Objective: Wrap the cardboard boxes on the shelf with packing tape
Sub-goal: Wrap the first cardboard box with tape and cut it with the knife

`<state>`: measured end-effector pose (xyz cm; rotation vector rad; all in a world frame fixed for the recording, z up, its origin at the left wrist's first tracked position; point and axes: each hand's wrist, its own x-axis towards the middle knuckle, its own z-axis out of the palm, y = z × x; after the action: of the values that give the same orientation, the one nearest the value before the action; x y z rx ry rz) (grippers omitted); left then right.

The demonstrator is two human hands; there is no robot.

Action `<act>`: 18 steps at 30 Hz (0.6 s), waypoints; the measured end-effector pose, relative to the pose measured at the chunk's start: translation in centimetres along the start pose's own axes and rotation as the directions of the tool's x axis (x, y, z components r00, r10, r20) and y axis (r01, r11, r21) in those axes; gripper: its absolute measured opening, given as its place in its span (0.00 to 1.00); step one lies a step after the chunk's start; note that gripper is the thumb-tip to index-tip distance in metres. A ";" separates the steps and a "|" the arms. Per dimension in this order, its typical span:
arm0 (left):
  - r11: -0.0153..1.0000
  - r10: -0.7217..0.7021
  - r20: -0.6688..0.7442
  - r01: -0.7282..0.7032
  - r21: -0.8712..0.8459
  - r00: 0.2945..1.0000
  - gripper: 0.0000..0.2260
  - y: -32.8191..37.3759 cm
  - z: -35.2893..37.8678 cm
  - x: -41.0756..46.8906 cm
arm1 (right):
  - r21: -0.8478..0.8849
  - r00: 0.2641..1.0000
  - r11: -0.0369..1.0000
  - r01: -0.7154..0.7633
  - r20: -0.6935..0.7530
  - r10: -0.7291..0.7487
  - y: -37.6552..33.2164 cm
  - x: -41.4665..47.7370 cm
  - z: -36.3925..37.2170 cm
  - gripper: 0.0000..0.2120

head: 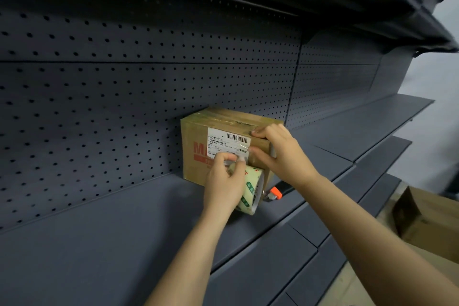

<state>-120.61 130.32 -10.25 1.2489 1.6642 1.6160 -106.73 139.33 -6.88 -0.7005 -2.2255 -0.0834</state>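
The cardboard box (196,136) stands on the shelf (124,218) just behind both hands, with its back against the perforated wall (124,82). The right hand (280,154) grips its upper right corner, fingers over the top edge and thumb on the front. The left hand (223,181), just beside it and lower, holds the tape roll (250,189) at the front face, fingers curled round it. The box is brown, with red print, a white barcode label (223,141) and shiny tape on top

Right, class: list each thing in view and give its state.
cardboard box: closed, taped, on shelf.
tape roll: partly unrolled, strip reaching the box.
left hand: grips tape roll.
right hand: grips cardboard box corner.
orange cutter: lying on shelf, blade hidden.
floor carton: open.
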 end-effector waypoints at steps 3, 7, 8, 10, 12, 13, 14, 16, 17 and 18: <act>0.999 -0.013 -0.029 0.012 -0.033 0.999 0.05 0.1 0.1 -0.2 | 0.008 0.999 1.000 -0.003 0.049 0.003 0.0 0.2 -0.4 0.15; 0.999 0.002 -0.052 -0.004 -0.042 0.999 0.04 0.2 0.6 -0.1 | -0.001 0.996 1.000 -0.015 0.089 0.015 0.3 0.5 -1.2 0.16; 0.999 0.005 -0.048 -0.007 -0.041 0.999 0.04 0.2 0.8 -0.1 | -0.001 0.995 1.000 -0.025 0.097 0.025 0.3 0.5 -1.5 0.16; 0.999 0.009 -0.041 -0.010 -0.035 0.999 0.04 0.3 1.1 -0.1 | -0.012 0.995 0.999 -0.031 0.095 0.032 0.4 0.1 -1.9 0.18; 0.999 0.011 -0.053 -0.013 -0.042 0.999 0.04 0.2 1.4 -0.1 | -0.041 0.997 0.999 -0.018 0.076 0.021 0.6 -0.5 -2.2 0.20; 0.999 0.010 -0.062 -0.013 -0.046 0.998 0.04 0.2 1.5 -0.2 | -0.051 0.998 0.999 -0.018 0.067 0.022 0.7 -0.8 -2.4 0.21; 0.999 0.009 -0.070 -0.012 -0.050 0.997 0.04 0.2 1.7 -0.2 | -0.057 0.998 0.998 -0.026 0.053 0.029 0.9 -1.1 -2.7 0.21; 0.998 0.007 -0.079 -0.012 -0.060 0.997 0.04 0.1 2.0 -0.2 | -0.068 0.999 0.996 -0.049 0.011 0.050 1.3 -1.8 -3.4 0.21; 0.998 0.007 -0.081 -0.013 -0.064 0.997 0.04 0.1 2.1 -0.2 | -0.074 0.998 0.995 -0.065 -0.018 0.064 1.6 -2.3 -3.6 0.19; 0.998 0.007 -0.082 -0.013 -0.065 0.997 0.04 0.0 2.2 -0.2 | -0.077 0.996 0.994 -0.081 -0.047 0.078 2.0 -2.9 -3.8 0.17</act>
<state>-118.59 131.21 -10.64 1.1751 1.6421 1.7350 -101.63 138.68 -6.64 -0.8218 -2.1593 -0.1455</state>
